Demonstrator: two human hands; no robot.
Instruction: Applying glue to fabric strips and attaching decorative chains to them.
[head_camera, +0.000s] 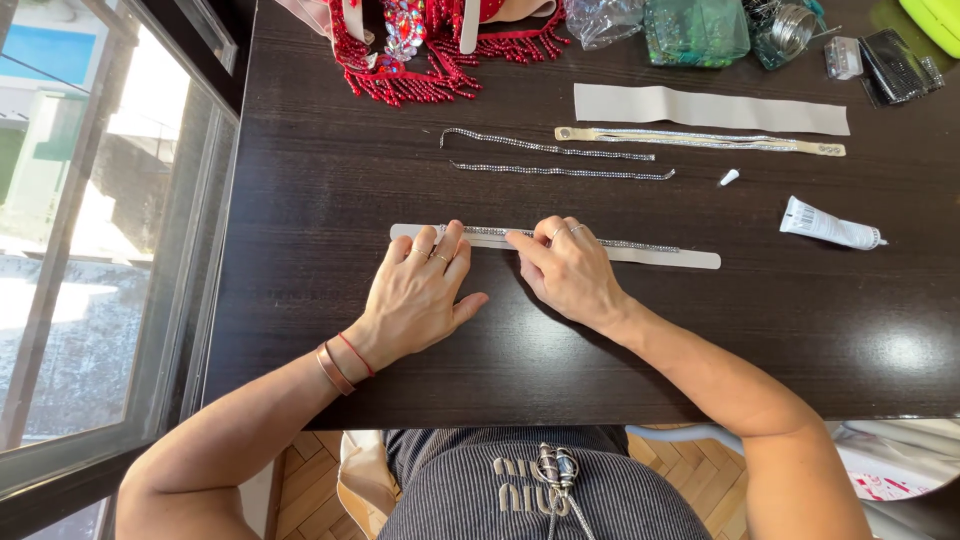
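Observation:
A long pale strap (660, 256) lies across the dark wooden table (300, 200), with a sparkling rhinestone chain (630, 245) along its top. My left hand (425, 290) lies flat on the strap's left part, fingertips pressing the chain down. My right hand (565, 268) rests just to the right, its fingers pressing the chain onto the strap near the middle. Neither hand grips anything.
Two loose rhinestone chains (560, 170) lie further back, with a beige band (710, 108) and a finished strap (700, 141). A white glue tube (830, 226) and its cap (729, 177) lie at the right. Red beaded costume pieces (420, 50), bags and small boxes line the far edge. A window is at the left.

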